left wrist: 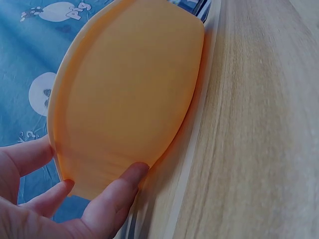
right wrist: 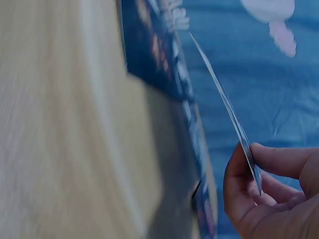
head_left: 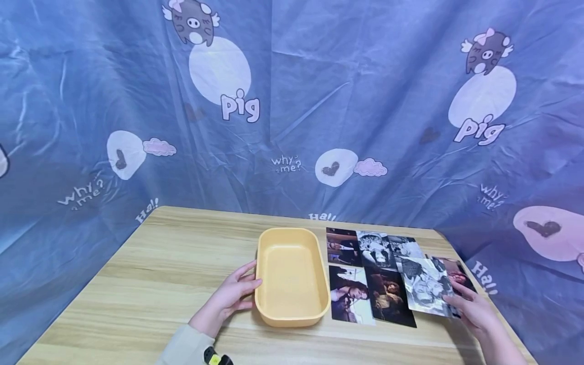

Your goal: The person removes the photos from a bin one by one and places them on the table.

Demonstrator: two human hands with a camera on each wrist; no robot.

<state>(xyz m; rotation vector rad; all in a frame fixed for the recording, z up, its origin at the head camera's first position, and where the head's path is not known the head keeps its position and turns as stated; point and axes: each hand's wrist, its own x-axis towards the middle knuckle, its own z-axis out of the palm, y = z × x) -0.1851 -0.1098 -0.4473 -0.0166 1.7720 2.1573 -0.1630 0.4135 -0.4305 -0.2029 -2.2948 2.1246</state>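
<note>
A yellow rectangular plastic tray (head_left: 292, 322) with rounded corners stands at the middle of the table. My left hand (head_left: 231, 295) grips its left side, thumb at the rim and other fingertips against the outer wall (left wrist: 124, 99). At the right, my right hand (head_left: 478, 310) pinches a black-and-white photo print (head_left: 424, 286) by its edge between thumb and fingers. In the right wrist view the held print (right wrist: 227, 107) appears edge-on, tilted, and raised off the table, with more than one thin edge showing. It partly covers the prints beneath.
Photo prints lie in two rows right of the tray, including a colour portrait (head_left: 351, 294), a dark print (head_left: 390, 296) and a black-and-white one (head_left: 376, 251). Another dark print (head_left: 460, 274) lies near the right edge. A blue patterned curtain (head_left: 292, 101) hangs behind the wooden table (head_left: 150, 268).
</note>
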